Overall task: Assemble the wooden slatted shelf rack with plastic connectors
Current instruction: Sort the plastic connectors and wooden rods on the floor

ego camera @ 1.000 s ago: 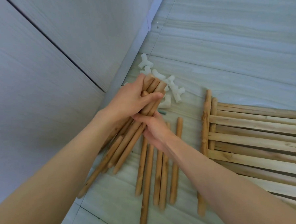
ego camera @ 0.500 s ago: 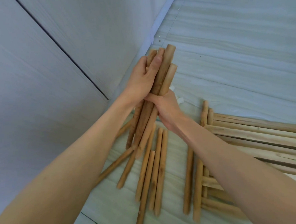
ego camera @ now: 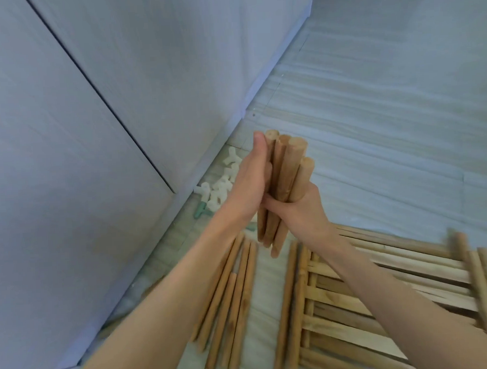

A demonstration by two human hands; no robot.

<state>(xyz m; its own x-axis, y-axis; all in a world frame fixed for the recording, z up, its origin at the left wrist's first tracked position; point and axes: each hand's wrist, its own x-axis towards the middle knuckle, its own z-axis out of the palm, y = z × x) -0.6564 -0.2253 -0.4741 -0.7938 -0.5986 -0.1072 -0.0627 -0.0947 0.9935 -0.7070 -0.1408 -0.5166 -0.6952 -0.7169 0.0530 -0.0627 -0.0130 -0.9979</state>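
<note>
We hold a bundle of short round wooden dowels nearly upright above the pale floor. Our right hand curls around the bundle's middle; our left hand lies flat along its left side, fingers straight. Beneath, more loose wooden dowels lie on the floor, just beside stacked slatted wooden shelf panels. White plastic connectors sit near the grey wall.
</note>
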